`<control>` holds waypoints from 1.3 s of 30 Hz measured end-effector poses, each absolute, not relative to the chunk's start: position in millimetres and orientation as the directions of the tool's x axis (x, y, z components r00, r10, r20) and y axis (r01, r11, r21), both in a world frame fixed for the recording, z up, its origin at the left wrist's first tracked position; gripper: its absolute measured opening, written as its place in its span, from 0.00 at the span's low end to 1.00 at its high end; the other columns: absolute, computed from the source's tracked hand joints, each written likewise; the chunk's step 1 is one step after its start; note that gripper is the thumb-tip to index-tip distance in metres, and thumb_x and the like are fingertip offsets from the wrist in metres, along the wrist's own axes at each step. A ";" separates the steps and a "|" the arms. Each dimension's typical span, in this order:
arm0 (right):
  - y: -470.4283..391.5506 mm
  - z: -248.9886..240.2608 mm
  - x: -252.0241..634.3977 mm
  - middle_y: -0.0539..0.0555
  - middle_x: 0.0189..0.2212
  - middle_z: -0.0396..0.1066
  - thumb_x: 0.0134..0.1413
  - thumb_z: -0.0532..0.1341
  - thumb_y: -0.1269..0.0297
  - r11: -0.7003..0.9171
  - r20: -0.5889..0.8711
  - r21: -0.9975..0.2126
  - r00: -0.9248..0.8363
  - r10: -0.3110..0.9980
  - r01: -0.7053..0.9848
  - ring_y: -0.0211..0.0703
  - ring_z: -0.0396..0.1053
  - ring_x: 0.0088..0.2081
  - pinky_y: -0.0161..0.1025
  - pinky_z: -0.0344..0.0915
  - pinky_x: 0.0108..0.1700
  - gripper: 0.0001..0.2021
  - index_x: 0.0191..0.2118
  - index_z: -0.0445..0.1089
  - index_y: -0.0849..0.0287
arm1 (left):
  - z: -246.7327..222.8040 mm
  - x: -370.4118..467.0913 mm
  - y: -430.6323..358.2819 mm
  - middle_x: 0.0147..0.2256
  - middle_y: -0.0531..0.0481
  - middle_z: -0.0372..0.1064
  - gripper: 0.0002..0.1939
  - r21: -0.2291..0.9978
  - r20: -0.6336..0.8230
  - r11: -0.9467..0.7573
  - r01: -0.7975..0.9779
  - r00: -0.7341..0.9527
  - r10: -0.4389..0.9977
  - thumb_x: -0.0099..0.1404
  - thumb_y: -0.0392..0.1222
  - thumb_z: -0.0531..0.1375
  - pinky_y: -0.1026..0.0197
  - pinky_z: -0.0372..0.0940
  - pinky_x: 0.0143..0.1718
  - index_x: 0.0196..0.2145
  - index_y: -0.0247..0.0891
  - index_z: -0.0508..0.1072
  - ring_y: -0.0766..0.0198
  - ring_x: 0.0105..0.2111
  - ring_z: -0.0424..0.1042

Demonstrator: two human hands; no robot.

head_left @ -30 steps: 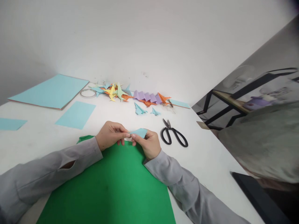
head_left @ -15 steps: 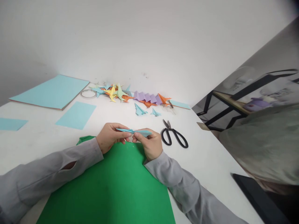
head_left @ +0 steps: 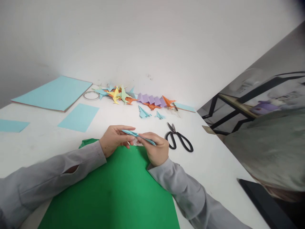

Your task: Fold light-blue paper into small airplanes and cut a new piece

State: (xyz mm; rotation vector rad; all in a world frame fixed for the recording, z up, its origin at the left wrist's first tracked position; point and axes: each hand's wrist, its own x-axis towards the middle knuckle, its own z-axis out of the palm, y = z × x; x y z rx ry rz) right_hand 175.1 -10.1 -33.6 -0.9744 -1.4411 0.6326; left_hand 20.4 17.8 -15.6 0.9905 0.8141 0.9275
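Light-blue folded paper (head_left: 129, 132): slim, layered, crisply creased, tapering to the left; held between your two hands at the far end of the green sheet (head_left: 114, 190).
Left hand (head_left: 111, 140): thumb and fingers nearly together, pinching the paper's left part.
Right hand (head_left: 157, 151): thumb and curled fingers closed on the right part, whose end slants along the thumb.
Green backing: smooth and matt, rumpled at its far left corner.
Scissors (head_left: 174, 131): dark metal blades, black looped handles; just beyond your right hand, handles toward near right.
Small blue figures: two, sharp-pointed, one larger (head_left: 143, 112) and one smaller (head_left: 160, 115), beyond the hands.
Purple strip (head_left: 151, 100): zigzag pleats, at the far side.
Blue rectangle (head_left: 79, 117): flat, uncreased, far left of the hands.
Change from half a second ago: the paper's right end now tips toward near right; you have it more edge-on, and your right hand sits slightly farther right.
Table (head_left: 214, 171): white and plain; its right edge runs diagonally.
Room: white surface stretches right of your right sleeve and between your hands and the small figures.
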 end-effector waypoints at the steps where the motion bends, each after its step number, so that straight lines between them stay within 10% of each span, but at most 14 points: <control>1: -10.8 -34.3 176.0 0.52 0.24 0.74 0.44 0.63 0.72 0.571 0.599 -0.783 0.052 0.799 0.246 0.40 0.71 0.26 0.37 0.69 0.30 0.04 0.29 0.75 0.57 | -14.6 20.7 17.6 0.18 0.51 0.70 0.20 0.914 -0.158 0.288 -0.288 0.400 0.903 0.43 0.38 0.68 0.67 0.63 0.18 0.36 0.31 0.73 0.68 0.18 0.68; 6: -13.3 -38.0 179.3 0.54 0.28 0.74 0.47 0.59 0.77 0.723 0.763 -0.572 -0.073 0.642 0.387 0.41 0.71 0.31 0.38 0.69 0.32 0.11 0.35 0.74 0.56 | -12.3 19.6 18.3 0.18 0.50 0.68 0.11 0.883 -0.186 0.355 -0.306 0.466 0.865 0.47 0.41 0.66 0.69 0.62 0.15 0.23 0.29 0.71 0.70 0.16 0.66; 15: -13.5 -34.2 177.9 0.55 0.31 0.73 0.49 0.58 0.75 0.728 0.769 -0.530 -0.115 0.629 0.434 0.42 0.71 0.33 0.39 0.68 0.34 0.11 0.36 0.73 0.56 | -16.5 17.3 21.1 0.16 0.52 0.67 0.06 0.837 -0.216 0.407 -0.366 0.463 0.860 0.47 0.34 0.64 0.71 0.62 0.19 0.22 0.30 0.71 0.73 0.18 0.66; 20: -14.9 -35.0 177.5 0.56 0.37 0.73 0.49 0.54 0.72 0.617 0.603 -0.721 -0.153 0.783 0.315 0.45 0.69 0.41 0.44 0.66 0.43 0.13 0.40 0.71 0.55 | -16.4 14.5 26.4 0.15 0.53 0.65 0.06 0.854 -0.175 0.346 -0.389 0.411 0.895 0.48 0.35 0.64 0.70 0.61 0.19 0.22 0.30 0.70 0.73 0.17 0.64; 24: -10.0 -39.7 176.7 0.53 0.30 0.74 0.50 0.56 0.66 0.255 0.258 -0.963 -0.029 0.966 -0.085 0.44 0.72 0.33 0.41 0.68 0.34 0.10 0.39 0.69 0.57 | -15.7 12.3 29.1 0.15 0.54 0.64 0.07 0.861 -0.152 0.339 -0.380 0.445 0.883 0.47 0.36 0.64 0.69 0.59 0.18 0.25 0.30 0.71 0.72 0.16 0.63; 31: -8.1 -34.5 167.9 0.55 0.19 0.71 0.50 0.54 0.46 -0.200 -0.078 -0.935 -0.381 0.921 -0.293 0.38 0.68 0.18 0.34 0.65 0.21 0.24 0.24 0.69 0.66 | -19.5 11.9 26.4 0.15 0.53 0.63 0.11 0.973 -0.060 0.183 -0.144 0.602 0.796 0.51 0.43 0.62 0.69 0.54 0.13 0.26 0.30 0.71 0.71 0.15 0.61; 39: -9.5 -34.7 170.4 0.52 0.17 0.71 0.44 0.63 0.53 -0.223 -0.103 -0.943 -0.420 0.902 -0.247 0.38 0.69 0.17 0.31 0.65 0.17 0.16 0.26 0.70 0.65 | -21.5 11.1 26.6 0.13 0.54 0.61 0.11 0.983 -0.060 0.158 -0.098 0.637 0.769 0.54 0.44 0.60 0.69 0.54 0.13 0.25 0.31 0.70 0.72 0.13 0.59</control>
